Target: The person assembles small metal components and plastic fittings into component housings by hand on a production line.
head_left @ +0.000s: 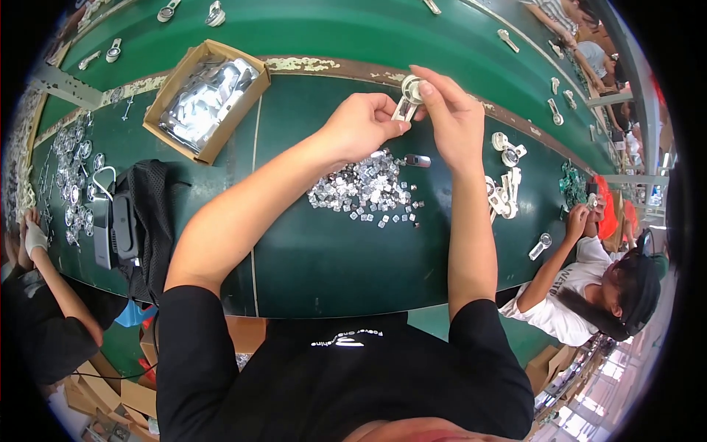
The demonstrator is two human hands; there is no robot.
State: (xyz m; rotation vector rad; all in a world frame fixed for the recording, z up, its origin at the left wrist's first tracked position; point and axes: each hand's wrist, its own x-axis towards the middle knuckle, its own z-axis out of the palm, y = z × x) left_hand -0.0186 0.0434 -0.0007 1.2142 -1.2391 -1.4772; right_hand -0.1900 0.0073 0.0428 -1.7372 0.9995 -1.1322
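Over the far side of the green table, both hands hold one small white piece (406, 101) with a round, lens-like ring head and a short handle. My left hand (361, 125) pinches it at the handle end, fingers closed. Around the ring head, my right hand (454, 118) is closed with thumb and fingers. Just below the hands lies a pile of small square silvery pieces (364, 184), some scattered toward me. A silver oblong piece (417, 160) rests beside the pile. Several similar white ring-headed pieces (504, 193) lie right of my right forearm.
A cardboard box (158, 114) of shiny metal parts stands at the far left. Nearer are a black mesh bag (153, 221) and many ring-shaped parts (74, 184). Beyond the worn ledge runs a green surface (331, 33) bearing scattered pieces. People work at both sides.
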